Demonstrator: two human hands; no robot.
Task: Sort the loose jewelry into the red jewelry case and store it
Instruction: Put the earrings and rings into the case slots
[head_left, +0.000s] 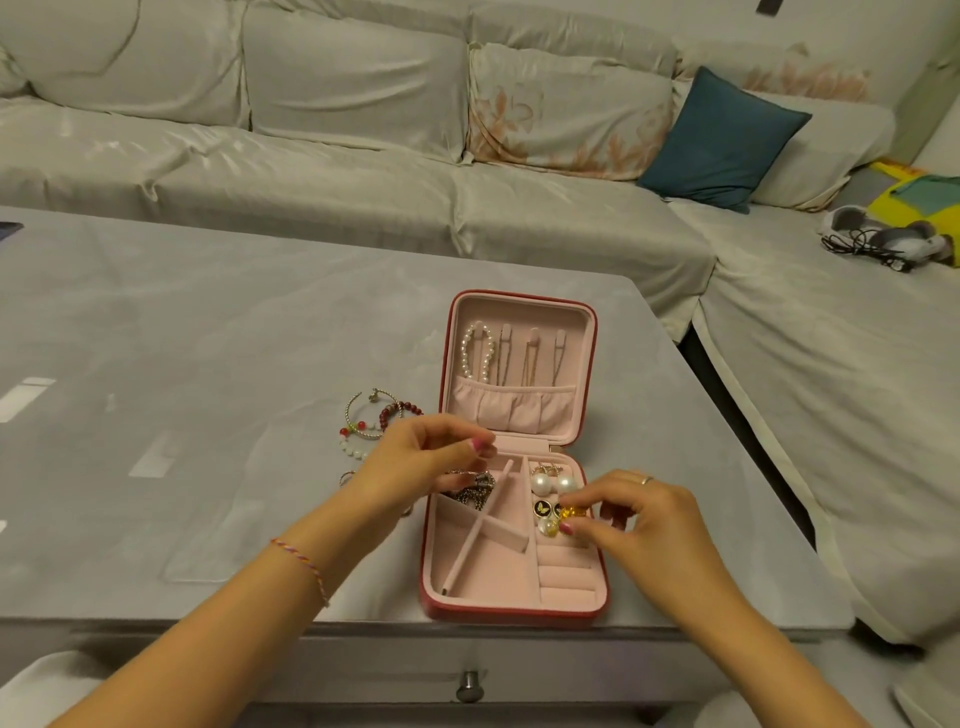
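Red jewelry case (514, 610), open: my right fingers (569, 528) pinch a yellow earring (567, 512); left fingers (480, 446) pinching something unclear. Risk: a loose pinch drops it among wrong compartments.

Both forearms are bare, with no sleeves in sight. Round the left wrist runs a thin braided cord bracelet (306, 564) in red, yellow and purple strands, a short loose tail hanging from it, and the left hand (421, 457) has pink-painted nails. The right hand (644, 519) wears a slim silver band ring (645, 479) on one finger, its nails pink too.
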